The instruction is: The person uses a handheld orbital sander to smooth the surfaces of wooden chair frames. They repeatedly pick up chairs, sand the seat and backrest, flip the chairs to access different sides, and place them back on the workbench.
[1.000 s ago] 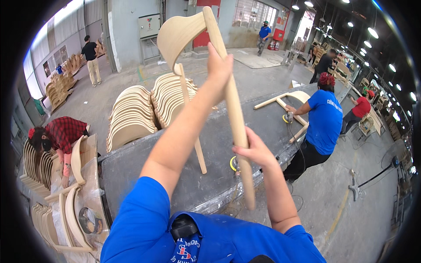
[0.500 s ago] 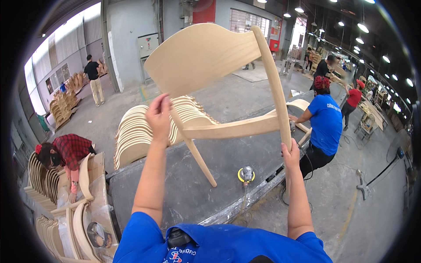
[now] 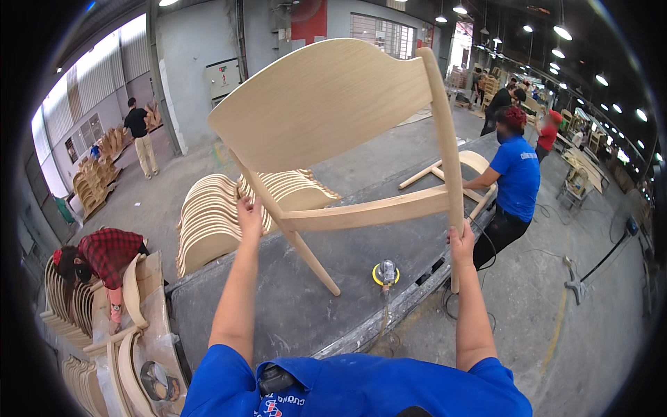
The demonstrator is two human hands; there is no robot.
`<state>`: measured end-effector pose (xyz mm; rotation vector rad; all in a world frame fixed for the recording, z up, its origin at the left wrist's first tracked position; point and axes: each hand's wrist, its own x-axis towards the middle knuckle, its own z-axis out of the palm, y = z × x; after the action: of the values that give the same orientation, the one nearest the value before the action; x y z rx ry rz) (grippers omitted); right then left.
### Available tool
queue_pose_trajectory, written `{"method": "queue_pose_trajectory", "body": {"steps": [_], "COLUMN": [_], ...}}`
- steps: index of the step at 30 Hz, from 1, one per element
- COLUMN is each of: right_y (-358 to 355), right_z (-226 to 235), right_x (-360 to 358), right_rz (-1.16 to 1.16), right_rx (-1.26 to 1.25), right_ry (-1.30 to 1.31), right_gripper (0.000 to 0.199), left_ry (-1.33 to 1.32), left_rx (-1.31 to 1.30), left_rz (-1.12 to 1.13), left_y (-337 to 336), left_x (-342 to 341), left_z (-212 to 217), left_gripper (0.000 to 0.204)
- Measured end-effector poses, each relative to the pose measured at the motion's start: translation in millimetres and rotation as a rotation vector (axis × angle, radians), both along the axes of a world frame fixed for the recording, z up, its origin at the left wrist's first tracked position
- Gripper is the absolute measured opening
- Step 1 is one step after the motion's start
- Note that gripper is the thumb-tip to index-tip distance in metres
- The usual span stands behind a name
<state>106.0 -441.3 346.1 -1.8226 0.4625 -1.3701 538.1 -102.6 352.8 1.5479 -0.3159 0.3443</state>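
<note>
Since half a second ago the chair frame (image 3: 347, 139) has swung broadside, centre frame. Left hand (image 3: 249, 214) and right hand (image 3: 461, 242) each wrapped round a leg. Bare wood: rigid, lightish, smooth; legs give surest hold. Grey workbench (image 3: 278, 306) below.

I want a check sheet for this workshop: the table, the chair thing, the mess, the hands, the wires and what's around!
Surface: grey, dusty workbench.
Job's things: pale wooden chair frame, held up above the bench.
Clutter: yellow sander on the bench; stacked curved wooden pieces.
Hands: left hand and right hand each grip a chair leg.
Cables: sander cord hangs off the bench edge.
Surroundings: worker in blue nearby; person in red plaid bending.
</note>
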Motion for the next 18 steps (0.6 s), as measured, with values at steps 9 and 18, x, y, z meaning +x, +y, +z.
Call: {"method": "queue_pose_trajectory", "body": {"steps": [9, 18], "right_y": [0.7, -10.7], "right_z": [-22.3, -75.1], "right_x": [-26.2, -69.8], "right_rz": [-0.025, 0.015], "right_rx": [0.02, 0.137], "right_ry": [-0.013, 0.033], "right_gripper": [0.045, 0.054], "left_ry": [0.996, 1.014], "left_rx": [-0.521, -0.996], "left_rz": [-1.114, -0.995], "left_y": [-90.4, -125.2], "left_x": [-147.2, -201.6], "left_z": [-58.7, -34.4], "left_gripper": [0.084, 0.06]}}
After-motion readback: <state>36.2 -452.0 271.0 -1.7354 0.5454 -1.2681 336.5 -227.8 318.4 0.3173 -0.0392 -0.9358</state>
